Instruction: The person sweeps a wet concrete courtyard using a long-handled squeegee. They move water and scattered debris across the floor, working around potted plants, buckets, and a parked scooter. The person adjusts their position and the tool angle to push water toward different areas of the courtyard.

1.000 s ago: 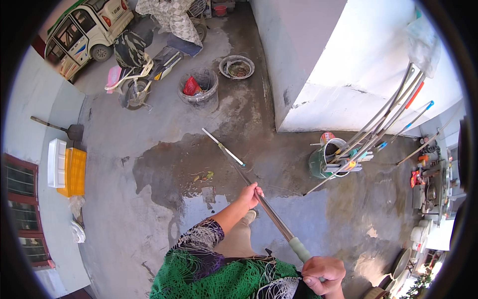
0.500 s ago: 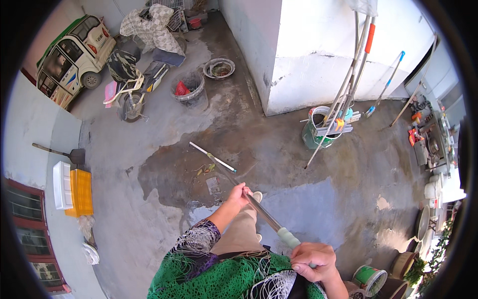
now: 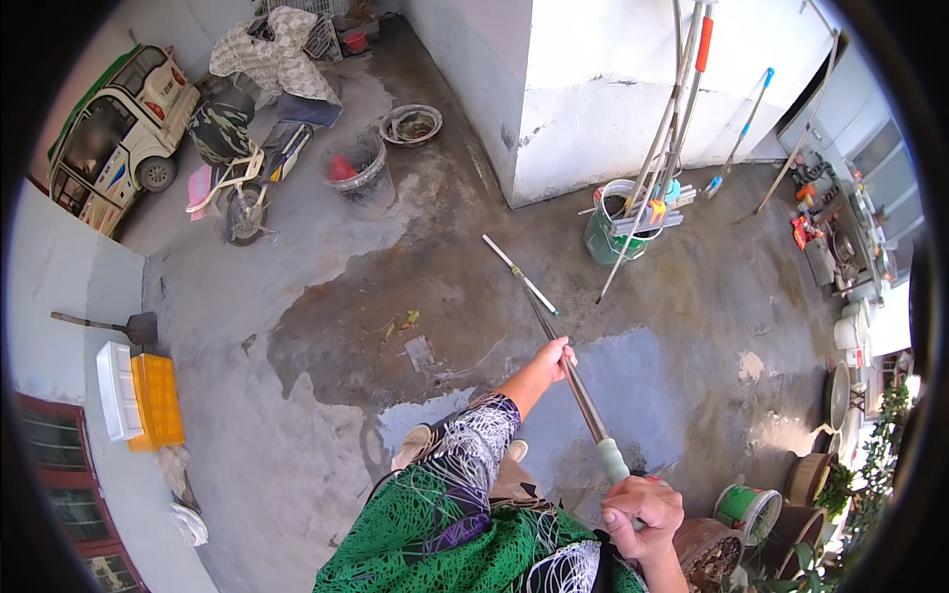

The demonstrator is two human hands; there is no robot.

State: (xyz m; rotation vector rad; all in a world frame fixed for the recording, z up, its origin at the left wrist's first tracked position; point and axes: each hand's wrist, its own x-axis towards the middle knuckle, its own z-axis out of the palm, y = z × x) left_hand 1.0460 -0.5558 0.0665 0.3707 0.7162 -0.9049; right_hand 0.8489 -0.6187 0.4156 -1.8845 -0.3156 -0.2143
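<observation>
Gripping a long-handled squeegee [image 3: 554,326], left hand [image 3: 550,362] clenched mid-shaft, right hand [image 3: 643,514] clenched at the top; pushing water across wet floor [image 3: 395,287] appears underway; next stroke needs steady downward pressure.

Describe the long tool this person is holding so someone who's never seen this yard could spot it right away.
Start at the white wall corner, then drop to the wet concrete floor below. The long-handled squeegee runs from the right hand past the left hand. Unlike the poles leaning in the green bucket, it slants, its pale blade on the floor.
</observation>
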